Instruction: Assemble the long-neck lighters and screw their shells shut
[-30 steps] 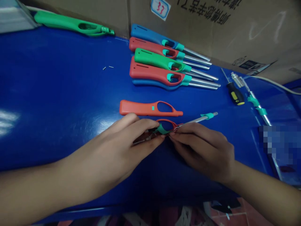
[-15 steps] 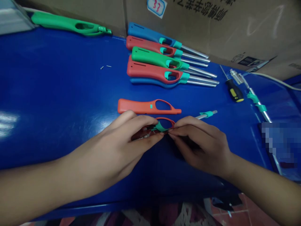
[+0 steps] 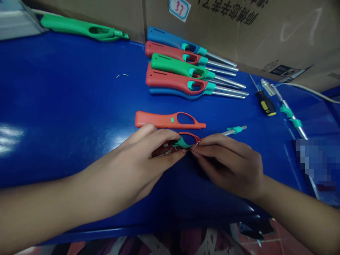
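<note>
1. Left hand [image 3: 135, 161], centre of the frame: thumb and fingers were clamped around an open red plastic shell half [image 3: 189, 133] with an oval finger loop. A curved teal plastic trigger piece [image 3: 183, 143] showed inside it.
2. Right hand [image 3: 233, 161], right of centre: its fingertips were drawn together, apparently pinching the shell half's narrow front end. Could not tell whether anything finer was caught there too.
3. Change over the last second — the right fingers had come to cover more of the slender silver metal tube [image 3: 226, 133]. Only its far stretch, with a teal plastic sleeve [image 3: 234, 130], showed beyond the knuckles. The left hand's hold looked unchanged.
4. Change over the last half second: slightly more of the loop's front corner appeared between the hands. Part of this could be camera drift.
5. Judgement: a fine adjustment at the joint of shell and tube, not a new step — the inner parts lay uncovered.
6. The smooth orange-red plastic shell half with a small teal square [image 3: 156, 119] lay just above the hands, unmoved.
7. Also unmoved: two tiny silver metal screws [image 3: 118, 76], upper left of centre, and a black-and-yellow screwdriver [image 3: 265, 105], right side. Neither hand touched them.
</note>
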